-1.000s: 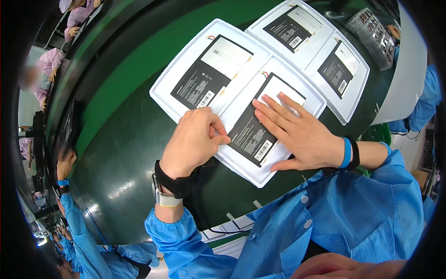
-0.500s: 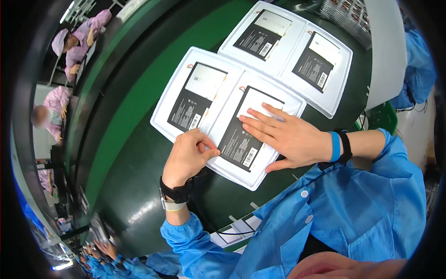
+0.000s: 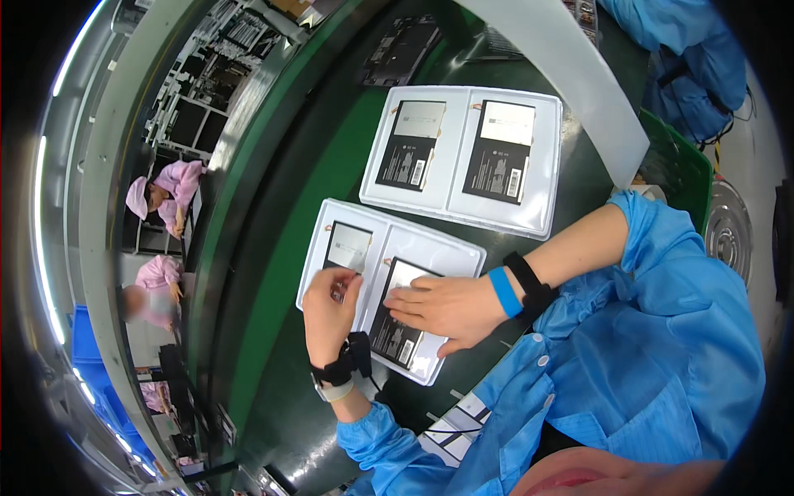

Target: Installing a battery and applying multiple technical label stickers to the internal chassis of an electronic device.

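Right hand (image 3: 451,306) flat on near tray (image 3: 447,248) — left hand (image 3: 328,314) beside.

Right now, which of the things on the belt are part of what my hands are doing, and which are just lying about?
In hand:
- near white tray, two compartments
- right-compartment panel, under the flat right hand
- left-compartment panel, left hand fingertips at its lower edge

Lying about:
- far white tray holding two panels, untouched
- dark tray further up the belt
- green crate at the right

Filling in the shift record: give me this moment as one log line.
left hand: fingertips on near white tray | right hand: flat on dark panel | far tray: two panels, untouched
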A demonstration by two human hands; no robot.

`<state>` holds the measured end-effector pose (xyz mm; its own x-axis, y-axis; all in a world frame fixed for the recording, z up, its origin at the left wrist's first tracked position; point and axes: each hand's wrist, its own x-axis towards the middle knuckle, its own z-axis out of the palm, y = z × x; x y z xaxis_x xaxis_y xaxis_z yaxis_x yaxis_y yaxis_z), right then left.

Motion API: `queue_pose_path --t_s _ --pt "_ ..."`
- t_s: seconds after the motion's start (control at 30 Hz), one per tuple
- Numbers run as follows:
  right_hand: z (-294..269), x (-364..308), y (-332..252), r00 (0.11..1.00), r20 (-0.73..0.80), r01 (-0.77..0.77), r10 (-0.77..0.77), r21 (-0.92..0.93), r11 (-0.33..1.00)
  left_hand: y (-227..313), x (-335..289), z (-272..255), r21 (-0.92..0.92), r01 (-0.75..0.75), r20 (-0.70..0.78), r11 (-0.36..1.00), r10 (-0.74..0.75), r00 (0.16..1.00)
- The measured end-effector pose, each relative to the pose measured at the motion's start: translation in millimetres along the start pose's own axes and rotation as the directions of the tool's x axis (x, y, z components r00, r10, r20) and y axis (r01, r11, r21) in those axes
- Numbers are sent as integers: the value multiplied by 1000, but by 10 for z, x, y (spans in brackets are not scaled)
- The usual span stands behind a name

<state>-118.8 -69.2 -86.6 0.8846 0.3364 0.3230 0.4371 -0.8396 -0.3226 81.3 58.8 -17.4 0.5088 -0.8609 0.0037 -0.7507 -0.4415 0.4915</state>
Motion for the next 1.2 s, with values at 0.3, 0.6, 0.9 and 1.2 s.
queue_pose_path --t_s 0.3,0.6,0.9,1.2 --pt "-1299 -370 1429 814 -27 -581 581 -54 812 -719 322 755 287 -49 -151 957 95 984" --pt "-1421 -1449 1536 694 -281 -720 663 -266 641 -441 -10 653 149 -88 -101 985 103 990" --pt "-1790 -1372 1552 614 -76 -779 786 -221 587 485 473 40 71 -281 144 957 269 952" --pt "-1368 -920 2312 643 -218 -478 734 635 607 1265 1394 1034 163 -236 32 958 234 972"
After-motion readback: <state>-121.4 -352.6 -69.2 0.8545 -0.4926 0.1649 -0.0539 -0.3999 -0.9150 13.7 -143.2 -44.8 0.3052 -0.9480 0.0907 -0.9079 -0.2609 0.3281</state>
